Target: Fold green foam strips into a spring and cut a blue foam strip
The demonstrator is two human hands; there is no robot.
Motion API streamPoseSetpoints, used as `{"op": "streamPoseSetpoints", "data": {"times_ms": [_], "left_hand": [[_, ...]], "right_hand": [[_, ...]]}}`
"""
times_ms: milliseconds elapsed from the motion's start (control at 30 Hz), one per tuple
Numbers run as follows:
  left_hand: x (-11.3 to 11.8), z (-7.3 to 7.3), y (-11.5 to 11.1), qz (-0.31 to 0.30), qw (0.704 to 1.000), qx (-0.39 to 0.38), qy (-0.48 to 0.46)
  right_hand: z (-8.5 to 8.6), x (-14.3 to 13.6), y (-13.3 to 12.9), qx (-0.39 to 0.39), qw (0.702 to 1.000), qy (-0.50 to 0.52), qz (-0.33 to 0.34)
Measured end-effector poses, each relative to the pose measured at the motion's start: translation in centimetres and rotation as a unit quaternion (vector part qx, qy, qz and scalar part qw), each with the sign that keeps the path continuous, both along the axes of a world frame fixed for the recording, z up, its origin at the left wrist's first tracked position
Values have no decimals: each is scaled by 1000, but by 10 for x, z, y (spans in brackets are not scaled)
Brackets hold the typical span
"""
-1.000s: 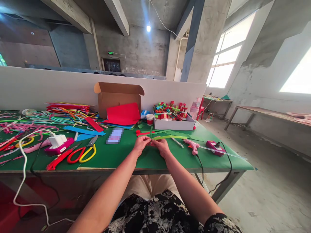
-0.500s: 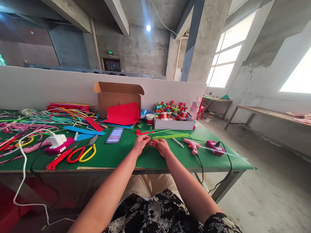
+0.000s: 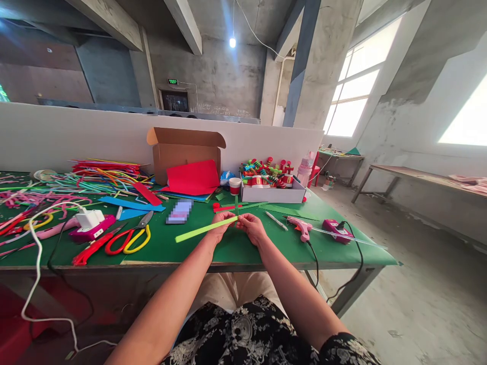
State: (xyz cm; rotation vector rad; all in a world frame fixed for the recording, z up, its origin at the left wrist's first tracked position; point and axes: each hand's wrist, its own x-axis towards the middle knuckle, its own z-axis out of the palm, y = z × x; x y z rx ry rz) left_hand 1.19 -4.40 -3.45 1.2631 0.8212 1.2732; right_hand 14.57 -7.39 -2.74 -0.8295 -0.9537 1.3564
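Head view: both hands [image 3: 220,229] [image 3: 253,228] pinch green strips [image 3: 200,232], tabletop [image 3: 236,251] separating them from the near edge [image 3: 236,265].

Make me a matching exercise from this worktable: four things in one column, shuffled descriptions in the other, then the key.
Things:
1. Light-green strip
2. Paper cup
3. White box
4. Glue gun

Descriptions:
A. holds a heap of colourful figures
B. pink, lying to the right of the right hand
C. one end at the fingers, crossing over the left hand
D. red and white, standing upright

Pairs: 1-C, 2-D, 3-A, 4-B
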Motion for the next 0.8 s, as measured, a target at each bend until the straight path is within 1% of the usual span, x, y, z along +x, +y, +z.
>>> {"op": "streamPoseSetpoints", "data": {"times_ms": [233,400,567,800], "left_hand": [[0,0,0,-10,1000,-1,-11],[2,1,-1,9,1000,-14,-14],[3,2,-3,9,999,-22,-25],[0,-2,0,-55,998,-39,-13]], "right_hand": [[0,1,-1,1,1000,-11,-21],[0,0,-1,6,999,-22,-33],[-1,0,1,9,999,-29,-40],[-1,2,3,14,998,-21,-52]]}}
